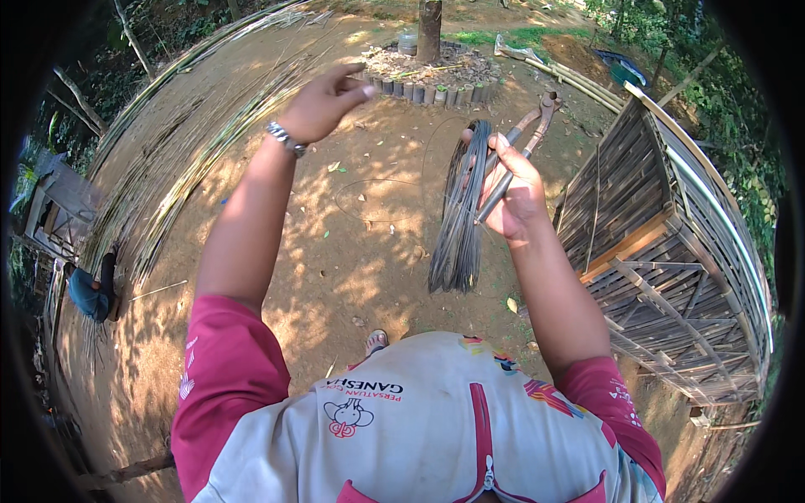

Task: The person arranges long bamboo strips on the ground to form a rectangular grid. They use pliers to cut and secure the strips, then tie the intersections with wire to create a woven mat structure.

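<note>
My right hand (pixel 516 189) is closed around the handles of a pair of long-handled pincers (pixel 495 197), whose rusty jaws point up and away. Right beside that hand is a bundle of thin dark wire (pixel 461 218), bent over at its top and fanned out at its lower end. I cannot tell whether my fingers also grip the bundle. A fine wire (pixel 390 180) curves in a wide loop to the left of it. My left hand (pixel 320 105), with a metal-band watch (pixel 287 139) at the wrist, is raised with its fingers apart and nothing visible in them.
Long split bamboo strips (pixel 197 176) cover the ground at left, where another person (pixel 88 289) in blue bends low. A woven bamboo structure (pixel 671 251) stands close on the right. Ahead, a tree trunk (pixel 429 33) rises inside a ring of short posts (pixel 419 92). Bamboo poles (pixel 583 84) lie beyond.
</note>
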A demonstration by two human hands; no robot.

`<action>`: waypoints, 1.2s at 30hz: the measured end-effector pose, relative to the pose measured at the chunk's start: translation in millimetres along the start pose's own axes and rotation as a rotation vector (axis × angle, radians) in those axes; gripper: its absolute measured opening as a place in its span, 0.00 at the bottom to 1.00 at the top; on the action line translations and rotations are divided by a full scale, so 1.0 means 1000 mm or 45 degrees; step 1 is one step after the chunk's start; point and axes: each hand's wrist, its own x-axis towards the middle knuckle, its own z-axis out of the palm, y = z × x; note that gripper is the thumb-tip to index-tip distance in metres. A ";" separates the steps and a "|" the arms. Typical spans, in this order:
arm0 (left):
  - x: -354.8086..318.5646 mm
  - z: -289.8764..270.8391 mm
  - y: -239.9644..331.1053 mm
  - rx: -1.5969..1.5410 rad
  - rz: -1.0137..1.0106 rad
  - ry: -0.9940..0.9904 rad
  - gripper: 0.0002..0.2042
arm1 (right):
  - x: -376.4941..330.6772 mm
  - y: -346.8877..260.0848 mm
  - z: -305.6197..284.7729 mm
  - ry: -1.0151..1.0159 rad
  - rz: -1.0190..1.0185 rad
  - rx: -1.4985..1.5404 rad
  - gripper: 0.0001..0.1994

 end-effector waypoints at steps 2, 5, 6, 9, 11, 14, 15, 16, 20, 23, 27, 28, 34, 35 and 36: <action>-0.038 -0.006 0.007 -0.465 -0.042 0.536 0.26 | -0.003 -0.003 -0.005 0.062 -0.107 -0.015 0.20; -0.102 0.039 -0.014 -0.932 -0.067 1.058 0.17 | -0.003 -0.005 -0.019 0.086 -0.183 0.027 0.20; -0.121 0.063 -0.015 -1.080 -0.067 1.091 0.15 | -0.002 -0.005 -0.020 0.117 -0.241 0.052 0.18; -0.155 0.136 0.008 -0.869 -0.171 0.622 0.19 | 0.010 0.005 -0.023 0.253 -0.323 0.041 0.13; -0.146 0.166 0.030 -0.837 -0.162 0.394 0.25 | 0.013 0.016 -0.020 0.348 -0.430 0.043 0.10; -0.113 0.178 0.034 -0.905 -0.112 0.339 0.30 | 0.021 0.034 -0.017 0.461 -0.552 -0.027 0.07; -0.103 0.178 0.032 -0.929 -0.080 0.338 0.31 | 0.023 0.038 -0.017 0.500 -0.595 -0.061 0.07; -0.098 0.173 0.035 -0.973 -0.158 0.316 0.31 | 0.020 0.040 -0.008 0.583 -0.627 -0.143 0.06; -0.087 0.177 0.028 -0.828 -0.133 0.242 0.28 | 0.022 0.042 -0.026 0.571 -0.686 -0.120 0.07; -0.082 0.180 0.029 -0.772 -0.137 0.225 0.27 | 0.019 0.044 -0.019 0.663 -0.716 -0.155 0.09; -0.076 0.174 0.033 -0.736 -0.074 0.190 0.25 | 0.018 0.048 -0.025 0.773 -0.724 -0.168 0.10; -0.076 0.168 0.032 -0.712 -0.053 0.172 0.25 | 0.018 0.046 -0.023 0.812 -0.766 -0.154 0.10; -0.088 0.093 -0.020 -0.584 -0.075 0.024 0.21 | -0.014 0.007 -0.041 0.621 -0.465 -0.007 0.13; -0.083 0.084 -0.040 -0.576 -0.068 0.016 0.21 | -0.020 0.003 -0.039 0.598 -0.417 0.015 0.14; -0.081 0.078 -0.043 -0.557 -0.067 0.013 0.20 | -0.023 0.003 -0.041 0.489 -0.415 -0.016 0.15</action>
